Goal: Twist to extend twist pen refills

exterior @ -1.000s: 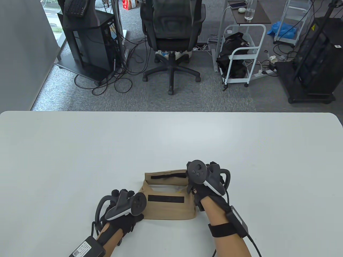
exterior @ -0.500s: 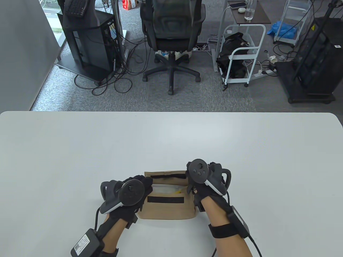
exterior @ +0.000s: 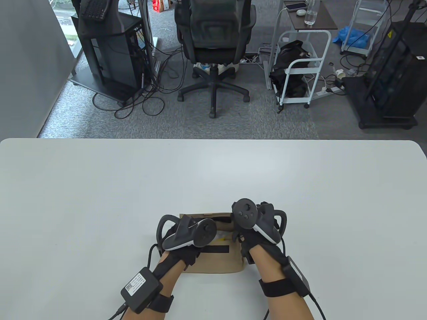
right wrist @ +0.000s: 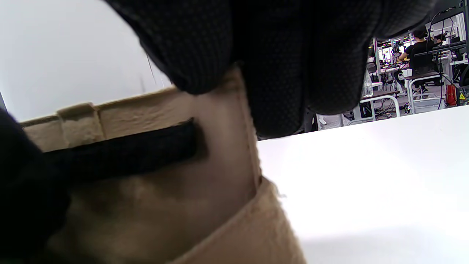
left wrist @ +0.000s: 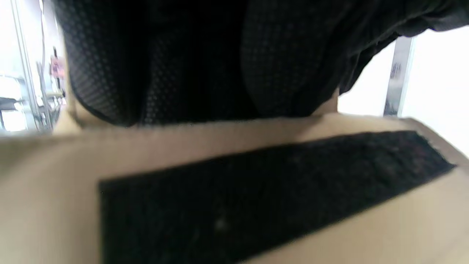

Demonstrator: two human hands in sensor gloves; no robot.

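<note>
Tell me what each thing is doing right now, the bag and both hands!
Tan pouch: open at the top, lying on the white table, something white and yellow inside.
Black strip: on the pouch's front, not stuck to anything.
Left hand: over the pouch's opening, fingers hidden.
Right hand: holds the pouch's right edge, fingers on the fabric.

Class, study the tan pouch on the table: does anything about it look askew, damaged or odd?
Nothing stands out. The tan pouch sits open; the right hand holds its right edge and the left hand is over its mouth.
</note>
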